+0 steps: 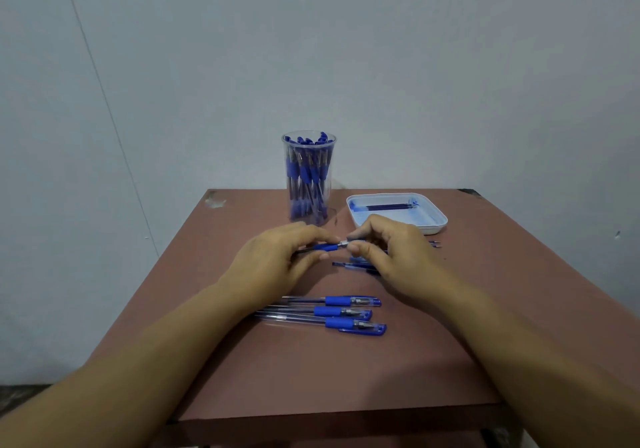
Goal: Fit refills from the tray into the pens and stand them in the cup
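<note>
Your reddish-brown worktop point(346, 378) carries a clear cup point(309, 177) packed with pens near its far edge, a white tray point(431, 230) just to the cup's right, three capped pens point(341, 311) side by side nearer you, and loose pen pieces point(353, 265) between.

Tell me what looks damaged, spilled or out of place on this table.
The table surface is chipped at its far left and far right corners. The white tray is smeared with blue stains, likely ink, around its refills. A few thin pieces lie outside it beside the right hand.
</note>
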